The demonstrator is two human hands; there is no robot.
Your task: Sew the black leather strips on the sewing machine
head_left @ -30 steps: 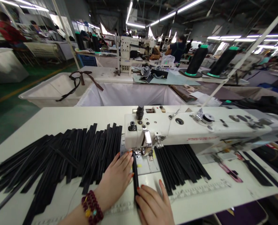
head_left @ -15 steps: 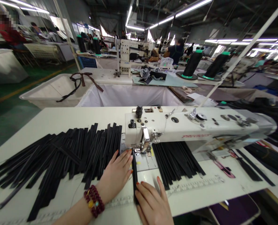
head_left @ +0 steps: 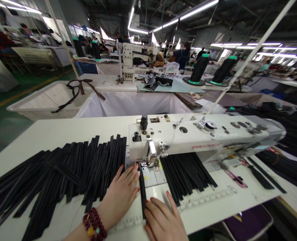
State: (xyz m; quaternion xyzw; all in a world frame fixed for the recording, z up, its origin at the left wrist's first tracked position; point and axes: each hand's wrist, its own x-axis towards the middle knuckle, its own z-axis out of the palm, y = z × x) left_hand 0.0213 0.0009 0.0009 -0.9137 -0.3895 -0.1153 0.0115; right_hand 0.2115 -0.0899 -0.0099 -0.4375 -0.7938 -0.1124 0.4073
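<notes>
A narrow black strip (head_left: pixel 142 190) lies lengthwise in front of me, its far end under the presser foot (head_left: pixel 148 163) of a white sewing machine (head_left: pixel 178 135). My left hand (head_left: pixel 122 190) is flat and open on the left of the strip, fingertips close by the presser foot. Beaded bracelets (head_left: pixel 94 225) circle that wrist. On the strip's right side, near its lower end, my right hand (head_left: pixel 163 216) rests with fingers extended and slightly apart, fingertips touching the strip's edge. Many loose black strips (head_left: pixel 70 170) lie in a pile left of my left hand.
More black strips (head_left: pixel 187 175) lie under the machine arm. Pink-handled thread snips (head_left: pixel 232 175) are to the right, beside a dark strip-like piece (head_left: pixel 260 175). A ruler scale (head_left: pixel 208 198) runs along the table front. Behind the table are a white bin (head_left: pixel 38 100) and thread cones (head_left: pixel 198 68).
The whole view has shifted a little, so the machine and table appear slightly further left and lower. Both hands keep nearly the same places beside the strip.
</notes>
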